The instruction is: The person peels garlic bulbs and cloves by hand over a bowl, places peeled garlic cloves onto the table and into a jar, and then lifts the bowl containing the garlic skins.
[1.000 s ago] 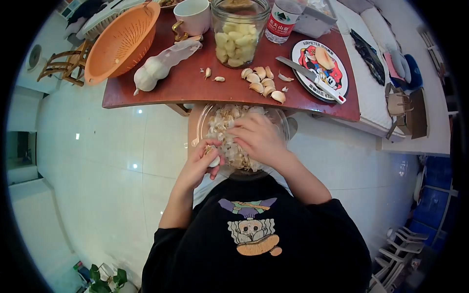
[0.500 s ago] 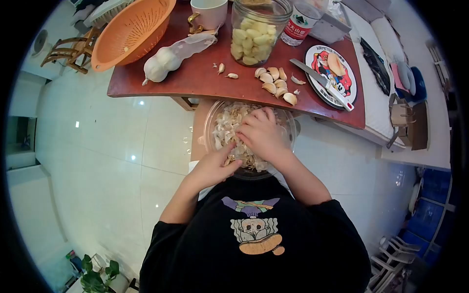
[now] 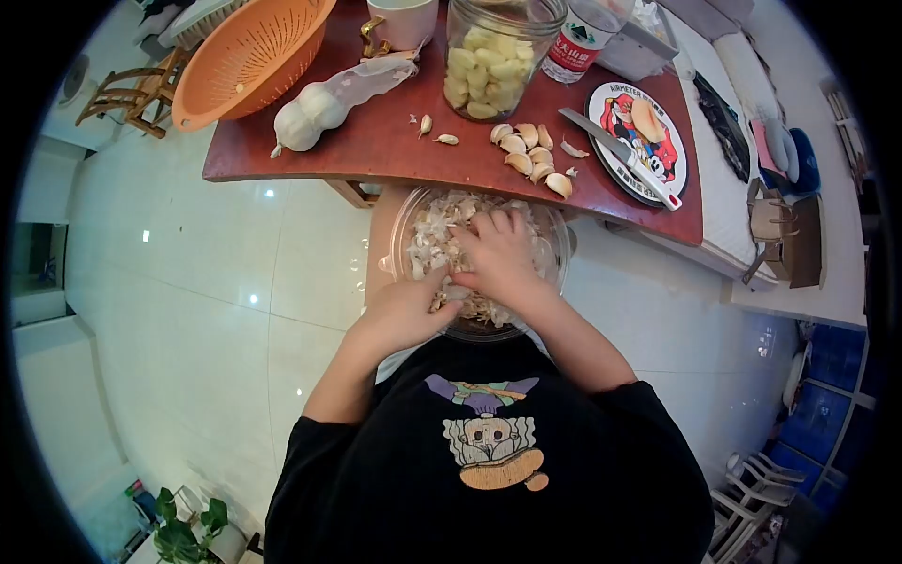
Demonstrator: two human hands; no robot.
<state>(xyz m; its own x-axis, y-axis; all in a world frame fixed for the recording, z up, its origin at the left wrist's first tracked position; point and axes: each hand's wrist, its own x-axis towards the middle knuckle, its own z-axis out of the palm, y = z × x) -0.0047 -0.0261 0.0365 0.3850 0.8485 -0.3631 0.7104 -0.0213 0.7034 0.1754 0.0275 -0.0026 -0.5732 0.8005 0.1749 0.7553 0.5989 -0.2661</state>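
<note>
Both of my hands reach into a clear plastic bowl (image 3: 565, 246) heaped with papery garlic skins (image 3: 434, 228). My right hand (image 3: 500, 261) lies over the skins with its fingers spread and pressed down among them. Beside it, my left hand (image 3: 406, 308) is at the near left of the bowl, thumb and forefinger apart; its other fingertips are partly hidden. No clove shows in either hand. On the table edge beyond the bowl sits a small pile of unpeeled garlic cloves (image 3: 520, 162). A glass jar (image 3: 486, 80) behind them holds peeled cloves.
On the red-brown table (image 3: 376, 155) lie netted garlic bulbs (image 3: 313, 117), an orange colander (image 3: 249, 70) and a white mug (image 3: 404, 23). A knife (image 3: 620, 155) rests across a patterned plate (image 3: 678, 155), its blade pointing left. A labelled bottle (image 3: 575, 47) stands behind.
My right hand has shifted slightly nearer to me and its fingers have spread over the skins. My left hand has moved a little further into the bowl, closer to the right thumb.
</note>
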